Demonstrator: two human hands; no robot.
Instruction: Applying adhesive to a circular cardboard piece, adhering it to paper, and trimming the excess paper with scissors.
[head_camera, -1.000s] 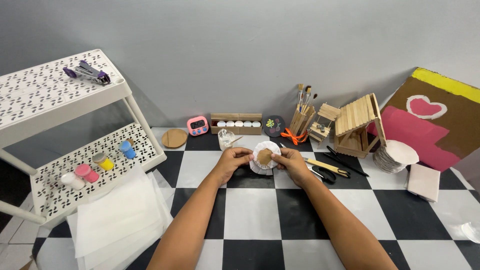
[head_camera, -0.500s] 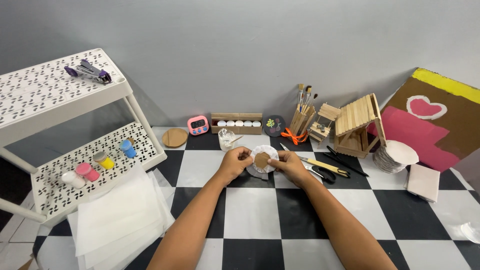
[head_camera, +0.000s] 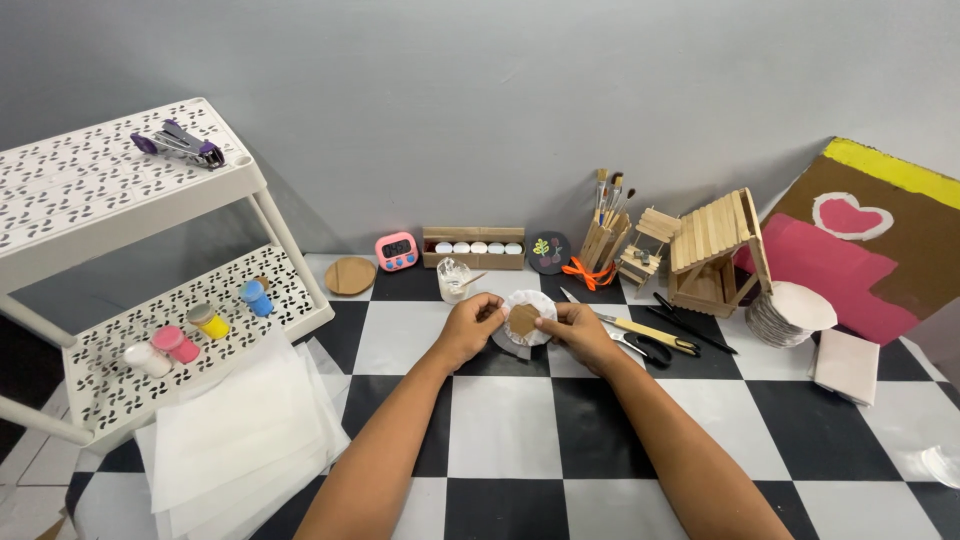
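Hands barely shifted: left hand and right hand both pinch white paper disc edges; light, flimsy, creases easily.

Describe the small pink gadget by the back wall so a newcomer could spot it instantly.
Start at the grey wall behind the checkered floor. Left of the long wooden tray of white-capped jars stands the pink timer. It alone is pink with a dark screen; the round wooden disc lies to its left.
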